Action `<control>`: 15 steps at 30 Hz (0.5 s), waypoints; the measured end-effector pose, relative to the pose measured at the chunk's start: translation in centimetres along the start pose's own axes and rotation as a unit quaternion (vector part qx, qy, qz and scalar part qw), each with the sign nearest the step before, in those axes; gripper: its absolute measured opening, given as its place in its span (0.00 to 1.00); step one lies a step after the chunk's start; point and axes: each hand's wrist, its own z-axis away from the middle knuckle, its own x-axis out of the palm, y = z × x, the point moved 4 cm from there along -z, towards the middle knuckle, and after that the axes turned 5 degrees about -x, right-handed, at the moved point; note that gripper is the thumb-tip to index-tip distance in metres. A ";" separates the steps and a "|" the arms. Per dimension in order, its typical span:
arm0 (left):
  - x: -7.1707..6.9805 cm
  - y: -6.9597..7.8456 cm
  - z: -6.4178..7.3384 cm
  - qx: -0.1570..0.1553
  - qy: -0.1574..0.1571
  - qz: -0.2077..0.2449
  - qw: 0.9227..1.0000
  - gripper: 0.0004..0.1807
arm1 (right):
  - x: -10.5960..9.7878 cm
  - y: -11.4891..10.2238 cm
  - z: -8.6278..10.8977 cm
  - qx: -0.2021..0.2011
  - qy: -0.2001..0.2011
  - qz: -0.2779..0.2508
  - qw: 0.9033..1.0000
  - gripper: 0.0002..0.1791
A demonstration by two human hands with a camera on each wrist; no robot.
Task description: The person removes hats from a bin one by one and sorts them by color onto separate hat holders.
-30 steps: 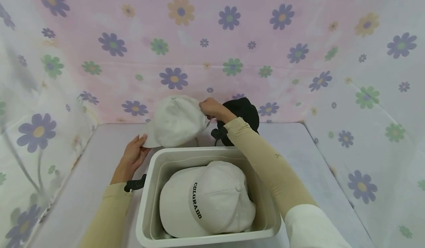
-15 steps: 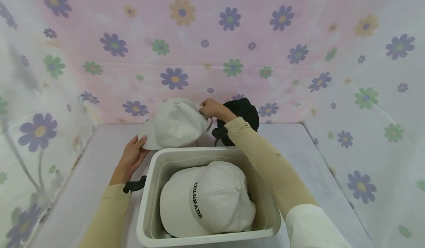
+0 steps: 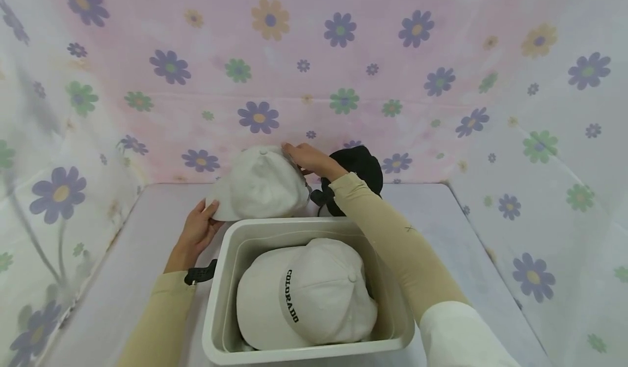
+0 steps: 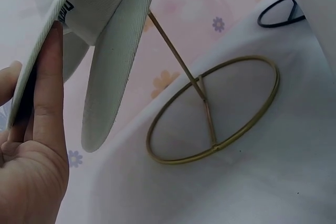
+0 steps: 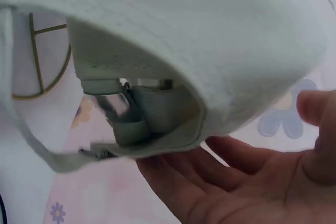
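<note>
While the left hand (image 3: 197, 229) pinched the brim (image 3: 224, 206), the right hand (image 3: 311, 158), fingers loosely extended, touched the back of the white cap (image 3: 265, 186) beyond the bin (image 3: 304, 354); uneven pulling risked toppling the gold stand (image 4: 204, 98).

Booth (image 3: 539, 192) with 3 flower-print walls (image 3: 304, 34)

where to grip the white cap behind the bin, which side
Probably hold the white cap by its brim, from the left: it juts out that way, thin enough for the left hand to pinch. The right hand could steady the rounded crown from the right.
</note>
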 end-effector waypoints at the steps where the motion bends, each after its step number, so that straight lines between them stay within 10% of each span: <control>1: 0.0 0.1 0.0 0.004 -0.002 0.000 1.000 0.28 | 0.1 0.0 -0.1 0.008 -0.007 -0.003 1.000 0.34; 15: 0.0 0.6 -0.6 0.019 -0.024 0.033 0.999 0.13 | 0.9 1.2 -1.5 0.039 -0.079 -0.066 0.994 0.40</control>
